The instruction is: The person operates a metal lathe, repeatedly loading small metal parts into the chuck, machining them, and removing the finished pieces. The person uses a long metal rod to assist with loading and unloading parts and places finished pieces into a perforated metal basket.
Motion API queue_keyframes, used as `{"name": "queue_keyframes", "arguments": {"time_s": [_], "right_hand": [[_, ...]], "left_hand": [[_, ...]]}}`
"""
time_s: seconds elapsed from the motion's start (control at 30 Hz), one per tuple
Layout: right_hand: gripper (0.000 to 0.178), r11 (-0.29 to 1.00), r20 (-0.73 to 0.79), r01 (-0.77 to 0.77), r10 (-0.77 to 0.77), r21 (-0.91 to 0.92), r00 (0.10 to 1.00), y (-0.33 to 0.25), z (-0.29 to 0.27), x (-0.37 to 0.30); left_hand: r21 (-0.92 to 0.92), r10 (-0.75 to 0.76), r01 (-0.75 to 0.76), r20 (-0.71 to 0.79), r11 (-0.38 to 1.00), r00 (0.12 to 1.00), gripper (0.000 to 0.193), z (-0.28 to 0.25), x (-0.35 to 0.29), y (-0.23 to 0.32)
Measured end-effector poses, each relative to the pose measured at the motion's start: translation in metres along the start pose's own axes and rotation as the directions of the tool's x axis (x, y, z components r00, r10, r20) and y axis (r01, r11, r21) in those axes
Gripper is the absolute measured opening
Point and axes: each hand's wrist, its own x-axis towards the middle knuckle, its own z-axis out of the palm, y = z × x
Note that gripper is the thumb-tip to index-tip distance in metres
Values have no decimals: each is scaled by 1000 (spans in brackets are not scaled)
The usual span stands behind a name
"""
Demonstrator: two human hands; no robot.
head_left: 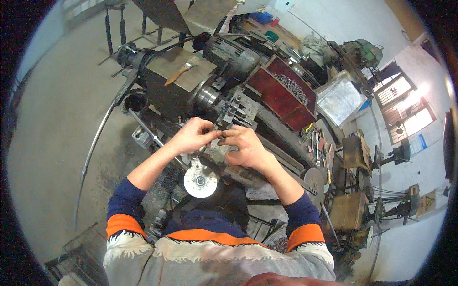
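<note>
My left hand (194,136) and my right hand (244,145) meet fingertip to fingertip in front of a small metal lathe. The left thumb and forefinger are pinched together. On the right, the fingers are bent, and their tips press close to the left ones. Whatever lies between them is too small or hidden to make out. Just beyond the hands are the shiny round chuck (208,97) and the block-shaped tool post (240,110). Below them, nearer my body, sits a pale round handwheel (200,181).
A wooden-handled brush (179,75) lies on the headstock cover (164,66). Behind the lathe, a dark red tray (265,97) holds many small metal parts. Wrenches (317,148) lie to the right. A long metal lever (99,138) curves along the left side.
</note>
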Motion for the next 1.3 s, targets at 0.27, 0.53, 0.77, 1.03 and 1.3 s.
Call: {"name": "queue_keyframes", "arguments": {"time_s": [0.27, 0.53, 0.77, 1.03, 1.3], "right_hand": [[25, 992, -69, 79, -72, 101, 995, 20, 22, 22], [19, 832, -47, -182, 185, -525, 982, 69, 5, 62], [20, 729, -40, -401, 458, -555, 888, 104, 35, 91], [21, 828, 19, -372, 418, -420, 908, 112, 36, 85], [25, 791, 104, -320, 431, -522, 896, 110, 37, 89]], "left_hand": [[89, -8, 9, -5, 996, 1000, 30, -20, -11, -5], [723, 155, 99, -276, 684, 948, 36, -124, -79, -8], [697, -95, 667, -669, 262, 737, 29, -177, -215, -30], [547, -133, 741, -762, 389, 633, 27, -174, -238, -87], [581, -116, 738, -754, 344, 647, 17, -193, -235, -111]]}}
